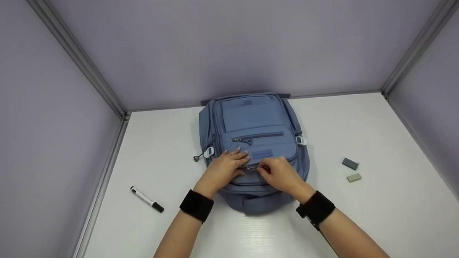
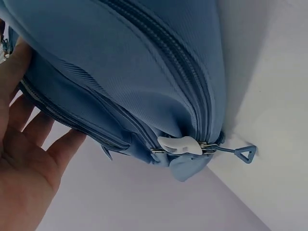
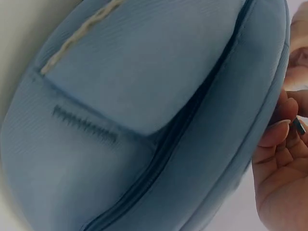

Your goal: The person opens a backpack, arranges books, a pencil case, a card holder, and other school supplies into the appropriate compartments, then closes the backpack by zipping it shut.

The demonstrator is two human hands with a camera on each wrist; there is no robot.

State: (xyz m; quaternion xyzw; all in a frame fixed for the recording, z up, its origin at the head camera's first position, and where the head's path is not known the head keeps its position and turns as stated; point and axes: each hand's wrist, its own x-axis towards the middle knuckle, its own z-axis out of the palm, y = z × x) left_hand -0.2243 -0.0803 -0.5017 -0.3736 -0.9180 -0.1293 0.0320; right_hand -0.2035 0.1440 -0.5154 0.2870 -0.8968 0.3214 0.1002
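A blue backpack [image 1: 259, 118] lies on its back with its front pockets facing up. My left hand [image 1: 225, 167] rests on its front panel, fingers extended over the fabric and thumb beside the lower pocket's zipper [image 1: 250, 168]. At the other side of that zipper, my right hand [image 1: 278, 173] has thumb and curled fingers pinched together on the zipper pull, which is mostly hidden by the fingers. In the left wrist view, the fingers [image 2: 67, 147] touch the bag near a dark zipper track. A white buckle [image 2: 180, 145] and a triangular zipper pull [image 2: 246, 154] hang at the bag's side.
A white marker with black ends [image 1: 147, 199] lies on the white table [image 1: 115, 240] to the left. On the right lie a dark green small block [image 1: 350, 163] and a pale green one [image 1: 354, 177]. Grey panels [image 1: 241, 40] enclose the table at the back and sides.
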